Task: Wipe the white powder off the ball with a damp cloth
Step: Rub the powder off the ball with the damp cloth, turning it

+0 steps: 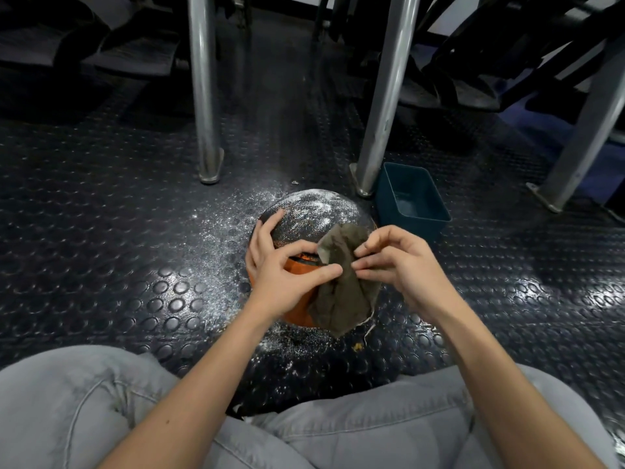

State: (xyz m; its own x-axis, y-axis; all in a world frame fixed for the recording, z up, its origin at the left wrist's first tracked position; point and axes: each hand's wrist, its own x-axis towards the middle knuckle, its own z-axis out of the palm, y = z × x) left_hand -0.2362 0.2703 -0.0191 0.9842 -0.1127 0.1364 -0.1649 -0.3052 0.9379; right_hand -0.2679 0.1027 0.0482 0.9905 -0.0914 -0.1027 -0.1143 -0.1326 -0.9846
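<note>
Currently your orange-and-dark-grey textured rubber ball (311, 214) sits on the studded black rubber floor (135, 198) at frame centre, between your knees. White powder (316, 206) dusts its top cap, toward the upper side of the frame. More is scattered on the floor around it. The near, orange face looks largely free of it.

Grip: both hands hold the olive-brown woven cloth (341, 292).
- Left hand (280, 265): thumb and forefinger pinch the cloth's left edge; the other fingers are spread and rest on the ball's left shoulder.
- Right hand (409, 262): fingertips pinch the cloth's right edge and hold nothing else.
- The cloth is bunched between the two pinches, its long axis running top to bottom of the frame, its tail hanging down the ball's near face.

Key relation: the powder lies up-frame of both pinches, beyond the cloth's top corner. Judgement: you need to carry the cloth away from you and over the crown. Your left hand is nearer the powder but also steadies the ball, so the right looks the likelier wiper.

A dark teal rectangular plastic tub (412, 225), apparently with a little water in it, stands just upper right of the ball.
</note>
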